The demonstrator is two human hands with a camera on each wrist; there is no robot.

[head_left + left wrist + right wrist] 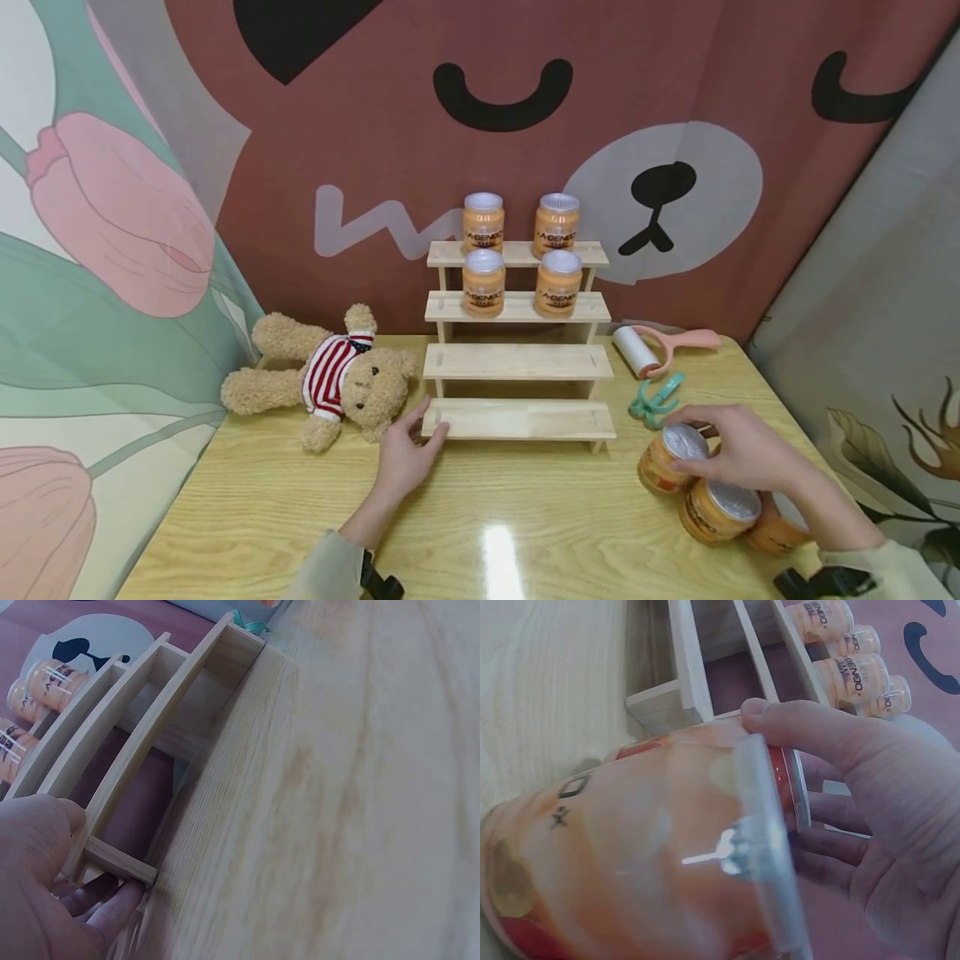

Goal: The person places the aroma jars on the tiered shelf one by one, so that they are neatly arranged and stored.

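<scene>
A stepped wooden display rack (517, 419) stands mid-table. My left hand (405, 454) grips the left end of its lowest step, thumb at the front edge; in the left wrist view, fingers of that hand (45, 877) curl by the rack's end support. To the right, my right hand (738, 446) holds an orange-labelled can (660, 467) near its silvery top, thumb on one side and fingers on the other. Right beside it stand a second can (708, 517) and a third can (776, 525), partly covered by my right wrist. The held can's underside is hidden.
Two similar cans (483, 223) sit on the rack's top step and two cans (557, 287) on the step below. A teddy bear (337, 379) lies left of the rack. A lint roller (637, 352) and a green claw-like item (654, 404) lie to its right.
</scene>
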